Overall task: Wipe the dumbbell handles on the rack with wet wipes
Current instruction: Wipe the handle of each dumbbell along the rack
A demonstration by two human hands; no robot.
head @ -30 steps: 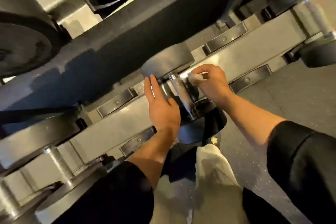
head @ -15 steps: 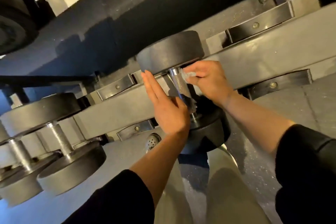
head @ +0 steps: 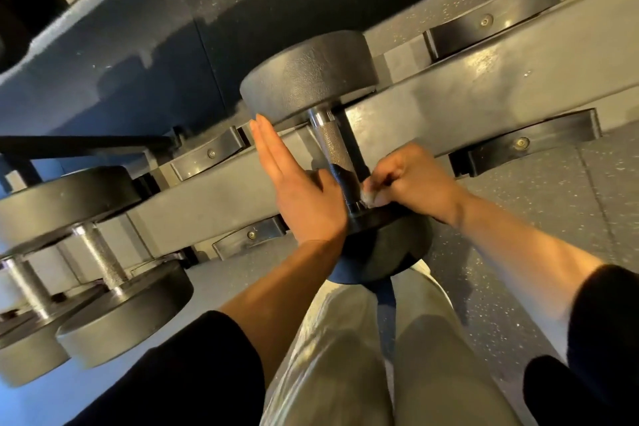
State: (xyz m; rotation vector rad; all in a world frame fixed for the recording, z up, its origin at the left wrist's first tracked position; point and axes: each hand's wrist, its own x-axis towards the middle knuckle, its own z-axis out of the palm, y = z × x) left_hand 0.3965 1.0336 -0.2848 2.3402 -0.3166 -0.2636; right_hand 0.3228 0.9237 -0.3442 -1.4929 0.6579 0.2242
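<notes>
Hands at one dumbbell (head: 313, 79) on the rack (head: 466, 97). Left hand (head: 297, 190) flat, fingers straight, beside the knurled handle (head: 333, 145). Right hand (head: 411, 180) curled, pinching a wet wipe (head: 369, 196) against the handle's lower end, by the near head. Wipe mostly hidden by fingers; only a pale scrap shows. Two more dumbbells (head: 103, 252) at left, partly cut off. Versus 0.5 s ago: right hand has slid from the handle's top to its bottom.

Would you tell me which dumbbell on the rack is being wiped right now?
The middle dumbbell: the right hand presses a wipe on its handle; the dumbbells at left go untouched.
</notes>
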